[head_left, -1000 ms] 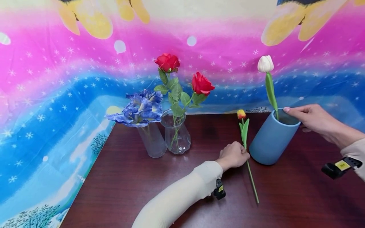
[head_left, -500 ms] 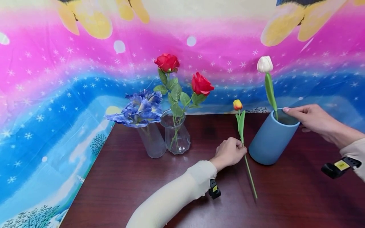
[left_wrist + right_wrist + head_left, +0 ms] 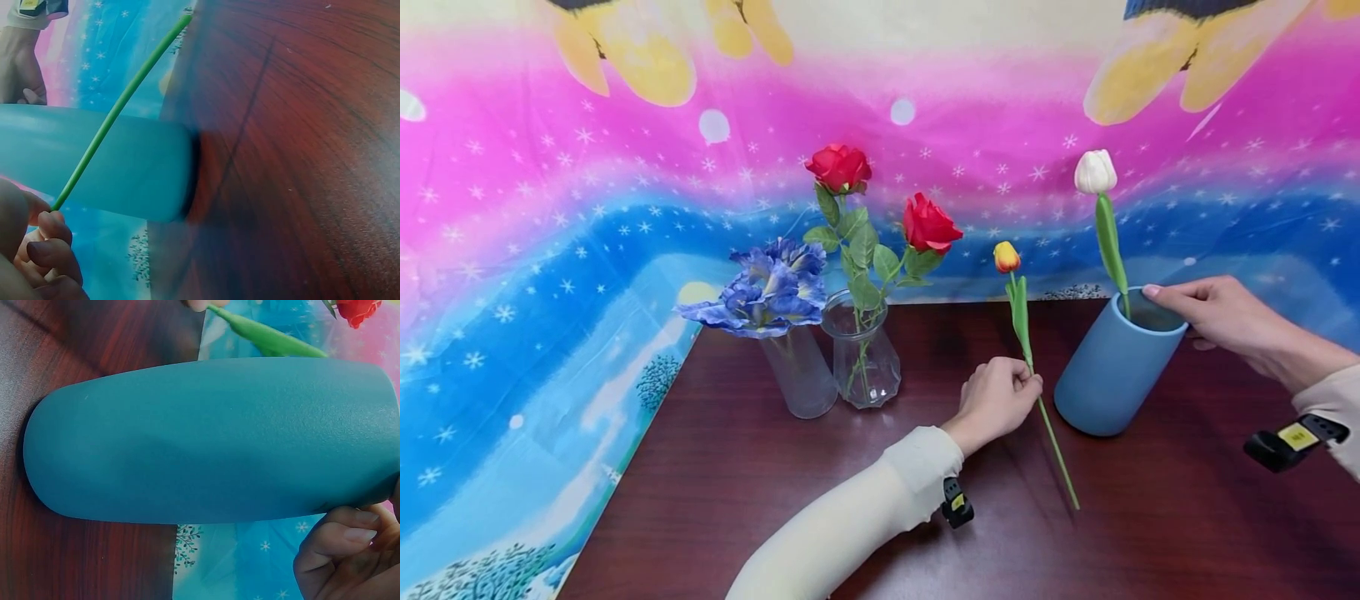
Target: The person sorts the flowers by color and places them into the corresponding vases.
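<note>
My left hand [image 3: 996,393] pinches the green stem of a red-and-yellow tulip [image 3: 1007,257] between thumb and fingers, left of a blue vase [image 3: 1112,375]. In the left wrist view the bare lower stem [image 3: 119,106] slants up over the table, its shadow lying apart from it. With my right hand [image 3: 1228,321] I hold the vase by its rim, thumb on top and the other fingers curled against the outer side. A white tulip [image 3: 1095,172] stands in that vase, its lower stem hidden inside. The vase rests on the table.
Left of the hands stand a clear glass vase [image 3: 886,379] with two red roses [image 3: 930,223] and a frosted vase [image 3: 805,379] with blue flowers [image 3: 771,287]. The dark wooden table [image 3: 700,500] meets a patterned backdrop [image 3: 625,167] behind and at left.
My left hand has moved left and slightly up with the red-and-yellow tulip, whose bloom now stands higher and farther from the blue vase. My right hand and the vase have stayed put.
</note>
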`<state>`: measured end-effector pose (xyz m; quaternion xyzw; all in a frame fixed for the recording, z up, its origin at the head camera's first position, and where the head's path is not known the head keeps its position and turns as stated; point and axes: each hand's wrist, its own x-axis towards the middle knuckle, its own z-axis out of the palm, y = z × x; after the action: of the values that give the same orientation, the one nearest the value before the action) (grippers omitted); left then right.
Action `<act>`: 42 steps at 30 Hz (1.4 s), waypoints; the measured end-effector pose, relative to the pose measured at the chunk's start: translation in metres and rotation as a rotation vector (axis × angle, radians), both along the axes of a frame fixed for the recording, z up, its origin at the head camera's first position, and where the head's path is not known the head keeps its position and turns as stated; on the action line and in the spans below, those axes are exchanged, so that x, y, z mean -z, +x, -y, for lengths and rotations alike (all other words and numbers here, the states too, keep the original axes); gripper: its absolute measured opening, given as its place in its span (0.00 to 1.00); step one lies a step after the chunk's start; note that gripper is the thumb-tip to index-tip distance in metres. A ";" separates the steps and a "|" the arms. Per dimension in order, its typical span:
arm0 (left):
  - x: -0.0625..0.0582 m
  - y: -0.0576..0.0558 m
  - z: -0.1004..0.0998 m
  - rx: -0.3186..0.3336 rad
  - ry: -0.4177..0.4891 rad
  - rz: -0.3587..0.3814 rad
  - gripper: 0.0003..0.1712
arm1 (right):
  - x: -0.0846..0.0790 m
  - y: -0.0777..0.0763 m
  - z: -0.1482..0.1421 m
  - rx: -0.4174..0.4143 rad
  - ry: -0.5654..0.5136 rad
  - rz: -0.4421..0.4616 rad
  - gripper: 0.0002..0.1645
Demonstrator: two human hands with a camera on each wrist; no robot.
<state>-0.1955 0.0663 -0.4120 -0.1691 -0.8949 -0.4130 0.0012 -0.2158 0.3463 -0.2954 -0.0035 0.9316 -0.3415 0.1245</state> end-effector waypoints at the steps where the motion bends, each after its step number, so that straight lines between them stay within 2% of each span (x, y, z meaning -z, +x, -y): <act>1: -0.002 0.000 0.001 -0.001 0.007 -0.009 0.21 | 0.000 0.000 0.000 0.000 0.001 -0.002 0.44; 15: -0.016 0.002 0.008 0.021 0.097 -0.154 0.21 | 0.000 -0.001 -0.001 0.002 -0.004 0.009 0.45; 21: -0.023 0.004 0.008 0.024 0.132 -0.166 0.19 | 0.001 -0.001 -0.001 0.008 -0.011 0.014 0.45; 31: -0.045 0.010 0.011 0.033 0.184 -0.223 0.15 | 0.001 0.000 -0.001 -0.001 -0.018 0.013 0.45; 42: -0.062 0.010 0.020 0.020 0.268 -0.258 0.16 | 0.001 -0.001 0.000 -0.002 -0.005 0.005 0.44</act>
<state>-0.1855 0.0466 -0.3502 -0.2280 -0.8224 -0.5035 0.1345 -0.2165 0.3467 -0.2959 -0.0037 0.9305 -0.3435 0.1271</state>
